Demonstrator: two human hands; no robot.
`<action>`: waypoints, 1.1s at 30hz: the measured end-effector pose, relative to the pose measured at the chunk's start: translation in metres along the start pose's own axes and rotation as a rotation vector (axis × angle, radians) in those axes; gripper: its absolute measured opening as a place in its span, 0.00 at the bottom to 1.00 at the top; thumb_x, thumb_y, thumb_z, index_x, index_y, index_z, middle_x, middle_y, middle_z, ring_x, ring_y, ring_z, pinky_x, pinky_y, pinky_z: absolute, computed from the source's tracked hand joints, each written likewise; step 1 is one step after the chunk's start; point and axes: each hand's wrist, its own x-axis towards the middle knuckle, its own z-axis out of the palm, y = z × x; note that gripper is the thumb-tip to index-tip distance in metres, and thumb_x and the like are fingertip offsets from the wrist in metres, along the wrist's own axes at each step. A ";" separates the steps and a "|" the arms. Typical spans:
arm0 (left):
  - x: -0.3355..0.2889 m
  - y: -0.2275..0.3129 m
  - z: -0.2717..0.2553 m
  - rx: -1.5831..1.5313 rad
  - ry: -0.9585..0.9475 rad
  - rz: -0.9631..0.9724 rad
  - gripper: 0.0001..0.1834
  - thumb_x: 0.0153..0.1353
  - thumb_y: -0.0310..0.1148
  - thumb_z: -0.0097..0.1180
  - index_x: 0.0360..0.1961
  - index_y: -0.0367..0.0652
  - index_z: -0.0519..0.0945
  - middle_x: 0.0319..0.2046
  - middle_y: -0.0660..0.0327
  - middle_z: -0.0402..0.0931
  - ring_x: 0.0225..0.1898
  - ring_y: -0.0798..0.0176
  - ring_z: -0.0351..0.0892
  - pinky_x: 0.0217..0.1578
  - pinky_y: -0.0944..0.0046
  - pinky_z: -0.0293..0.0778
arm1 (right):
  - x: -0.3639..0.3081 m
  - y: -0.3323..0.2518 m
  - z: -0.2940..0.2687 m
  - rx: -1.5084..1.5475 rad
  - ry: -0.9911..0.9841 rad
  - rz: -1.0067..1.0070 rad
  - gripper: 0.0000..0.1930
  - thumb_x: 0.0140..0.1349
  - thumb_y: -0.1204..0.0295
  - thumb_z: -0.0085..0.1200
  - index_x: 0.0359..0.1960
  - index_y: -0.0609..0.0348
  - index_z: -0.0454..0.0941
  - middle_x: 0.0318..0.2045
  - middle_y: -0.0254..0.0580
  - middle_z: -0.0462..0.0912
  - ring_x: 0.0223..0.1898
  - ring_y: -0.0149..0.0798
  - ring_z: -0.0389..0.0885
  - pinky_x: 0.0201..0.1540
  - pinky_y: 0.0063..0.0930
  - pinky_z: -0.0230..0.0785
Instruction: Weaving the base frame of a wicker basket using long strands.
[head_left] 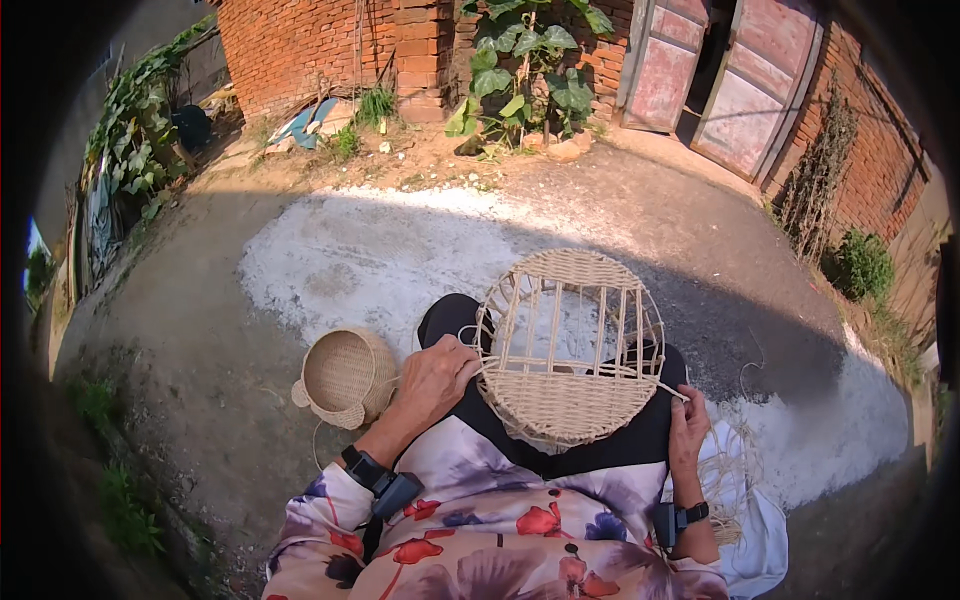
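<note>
A round, half-woven basket piece [570,402] of pale cord rests across my lap. Its near part and far edge are densely woven, while bare parallel strands span the gap between. My left hand [445,368] is closed at the piece's left rim, its fingers pinching cord there. At the right rim, my right hand [688,420] pinches a cord end [672,391] that runs out from the weave. A thin loop of cord stands up beside my left fingers. What lies under the left fingertips is partly hidden.
A finished-looking small woven basket [350,375] with ear-like flaps sits on the ground to my left. A white sack [755,530] with loose cord strands lies at my right. Farther off are a brick wall [300,45], a leafy plant [530,60] and a partly open door [750,90].
</note>
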 end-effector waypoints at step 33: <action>0.063 0.073 0.056 -0.006 -0.076 0.361 0.04 0.55 0.32 0.63 0.29 0.44 0.85 0.25 0.58 0.76 0.33 0.52 0.80 0.35 0.51 0.74 | 0.009 -0.122 0.055 -0.635 -0.403 -0.457 0.14 0.61 0.79 0.51 0.48 0.56 0.80 0.38 0.48 0.80 0.33 0.54 0.84 0.35 0.44 0.77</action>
